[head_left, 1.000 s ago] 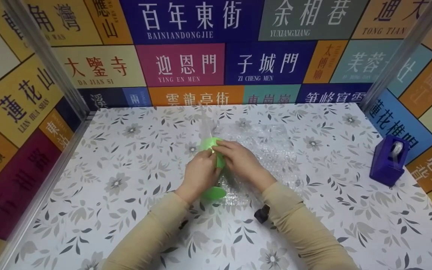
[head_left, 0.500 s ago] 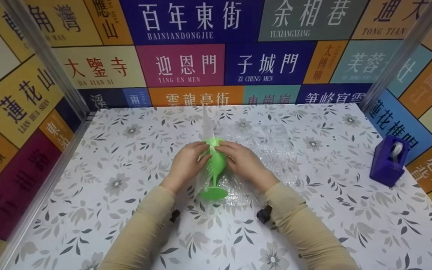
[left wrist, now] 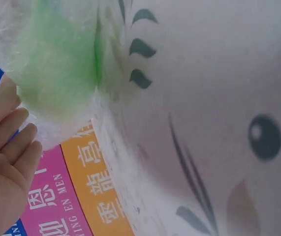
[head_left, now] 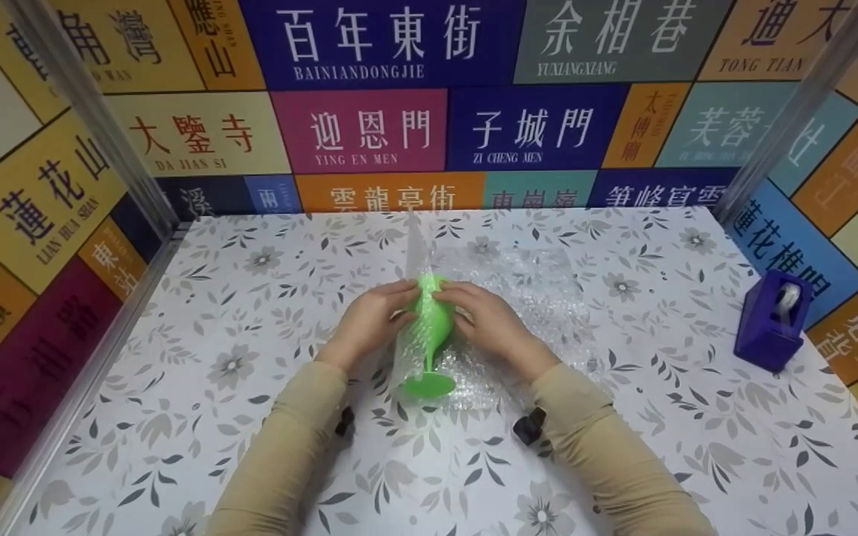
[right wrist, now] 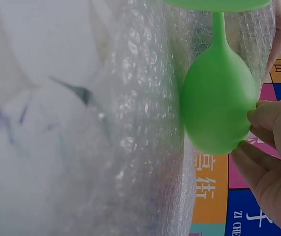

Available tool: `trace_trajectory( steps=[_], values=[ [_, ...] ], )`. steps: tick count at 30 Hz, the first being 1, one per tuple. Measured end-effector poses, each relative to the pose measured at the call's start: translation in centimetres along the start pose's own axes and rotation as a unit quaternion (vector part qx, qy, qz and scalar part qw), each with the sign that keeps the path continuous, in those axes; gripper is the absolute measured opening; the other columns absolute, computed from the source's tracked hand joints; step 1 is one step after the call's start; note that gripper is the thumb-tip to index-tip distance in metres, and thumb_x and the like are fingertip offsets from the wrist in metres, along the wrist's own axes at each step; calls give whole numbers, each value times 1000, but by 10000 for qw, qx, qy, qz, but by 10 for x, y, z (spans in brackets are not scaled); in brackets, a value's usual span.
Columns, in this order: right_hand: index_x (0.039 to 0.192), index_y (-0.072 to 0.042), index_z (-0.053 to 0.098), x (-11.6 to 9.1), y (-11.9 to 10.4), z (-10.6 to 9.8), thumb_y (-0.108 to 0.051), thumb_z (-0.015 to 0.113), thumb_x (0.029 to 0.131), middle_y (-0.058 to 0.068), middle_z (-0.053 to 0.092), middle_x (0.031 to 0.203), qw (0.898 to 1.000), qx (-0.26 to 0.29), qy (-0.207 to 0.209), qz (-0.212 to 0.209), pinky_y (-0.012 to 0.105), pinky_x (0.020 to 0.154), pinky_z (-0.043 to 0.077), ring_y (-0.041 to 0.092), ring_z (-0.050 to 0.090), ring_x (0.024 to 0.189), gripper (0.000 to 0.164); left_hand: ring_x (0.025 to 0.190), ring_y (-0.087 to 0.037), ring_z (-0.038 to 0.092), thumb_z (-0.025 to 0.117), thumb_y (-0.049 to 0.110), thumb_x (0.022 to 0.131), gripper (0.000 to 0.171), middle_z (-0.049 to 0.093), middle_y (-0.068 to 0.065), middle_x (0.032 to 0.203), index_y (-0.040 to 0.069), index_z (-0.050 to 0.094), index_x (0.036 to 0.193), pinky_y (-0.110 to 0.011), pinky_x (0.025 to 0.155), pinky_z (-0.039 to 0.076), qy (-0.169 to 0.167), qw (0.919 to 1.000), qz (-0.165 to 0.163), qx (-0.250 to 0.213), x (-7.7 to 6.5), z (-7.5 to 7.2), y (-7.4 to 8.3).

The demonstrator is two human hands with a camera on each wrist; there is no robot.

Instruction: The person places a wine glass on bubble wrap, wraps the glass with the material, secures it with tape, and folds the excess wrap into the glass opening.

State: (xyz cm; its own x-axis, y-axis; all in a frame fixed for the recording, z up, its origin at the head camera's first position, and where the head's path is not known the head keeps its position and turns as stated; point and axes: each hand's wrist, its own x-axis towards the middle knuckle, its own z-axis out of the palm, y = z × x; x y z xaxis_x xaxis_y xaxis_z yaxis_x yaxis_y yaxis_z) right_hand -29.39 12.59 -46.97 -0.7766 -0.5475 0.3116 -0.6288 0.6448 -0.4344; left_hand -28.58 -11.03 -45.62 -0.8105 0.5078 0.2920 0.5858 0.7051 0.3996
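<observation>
A bright green wine glass (head_left: 438, 327) lies on a sheet of bubble wrap (head_left: 541, 298), its round foot toward me and its bowl away. My left hand (head_left: 371, 318) holds the wrap's left part up against the bowl, so the clear bubbles cover that side of the glass. In the left wrist view, the green bowl shows blurred through the wrap beside my fingers (left wrist: 19, 125). My right hand (head_left: 494, 321) grips the bowl from the other side. Its thumb and fingertips touch the bare green surface near the rim in the right wrist view.
A purple tape dispenser (head_left: 771, 320) with a roll of clear tape stands at the table's right edge. Behind the flower-patterned table (head_left: 235, 417) rises a wall of coloured signs (head_left: 369, 130). Bubble wrap spreads flat to the right of the glass.
My left hand has gone from curled over the bowl to its left side, uncovering the glass. The wrap now reaches farther over the glass's left side. The glass has shifted slightly right.
</observation>
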Motion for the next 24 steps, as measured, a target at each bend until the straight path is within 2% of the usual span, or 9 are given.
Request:
trace_trajectory(
  steps=[8,14,18,24],
  values=[
    [137,-17,59,-2,3,-4,-12,66,94,4,52,145,9994,317,-4,170,42,113,35,25,48,132,43,133,-26,48,68,21,94,48,46,-8,149,9,55,139,-38,113,35,-25,10000,20,26,3,6,8],
    [141,-15,54,-4,5,-6,-8,65,93,7,57,137,9972,636,0,385,39,104,47,26,55,124,50,133,-24,48,68,22,94,48,47,-8,149,11,55,139,-37,113,36,-15,9999,47,127,6,8,13],
    [142,-12,53,-4,6,-5,-6,65,93,9,56,138,9959,806,-22,417,36,102,48,27,55,124,51,132,-25,49,69,23,94,47,47,-9,148,12,56,138,-37,112,37,-8,9997,83,249,7,9,15],
    [142,-9,53,-7,9,-8,-4,64,94,11,56,137,9936,1054,1,415,35,103,47,27,54,124,49,127,-30,54,71,19,92,44,51,-13,145,10,61,134,-40,108,42,157,9985,339,407,10,12,21]
  ],
)
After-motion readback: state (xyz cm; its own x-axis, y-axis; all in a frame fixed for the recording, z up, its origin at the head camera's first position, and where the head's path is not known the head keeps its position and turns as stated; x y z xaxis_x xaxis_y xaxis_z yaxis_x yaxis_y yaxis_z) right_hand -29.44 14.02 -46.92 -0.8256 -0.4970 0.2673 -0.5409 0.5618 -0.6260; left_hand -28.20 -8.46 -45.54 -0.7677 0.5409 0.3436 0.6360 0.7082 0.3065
